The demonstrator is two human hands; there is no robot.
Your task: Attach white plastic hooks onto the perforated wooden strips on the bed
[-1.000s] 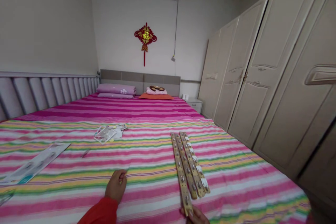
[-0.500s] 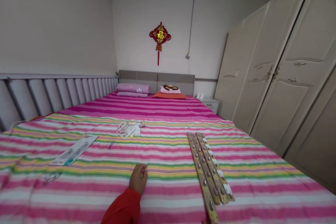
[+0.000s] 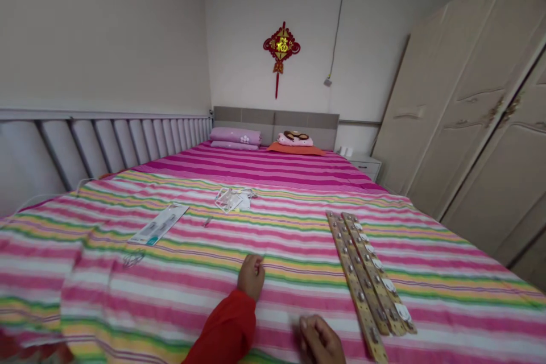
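My left hand (image 3: 251, 276), in a red sleeve, is closed in a pinch above the striped bedspread (image 3: 205, 307). Whatever its fingertips hold is too small to make out. Lower and to the right, my right hand (image 3: 319, 341) is blurred, its fingers curled together; anything inside them is hidden. Just right of it lie long tan strips (image 3: 356, 273) side by side, bearing rows of small metal pieces. White round pieces (image 3: 388, 285) run along the right-hand strip. Further left rests a small metallic piece (image 3: 207, 220).
A flat clear-and-white package (image 3: 160, 224) lies at left, with a tangle of thin wire (image 3: 133, 257) below it. Several opened packets (image 3: 234, 199) are piled farther back. A padded rail (image 3: 140, 136) borders the bed's left side; a wardrobe (image 3: 460, 102) stands at right.
My right hand has come into view from the bottom edge, left of the strips. My left hand stays pinched. The view has shifted left and down, so things appear farther right.
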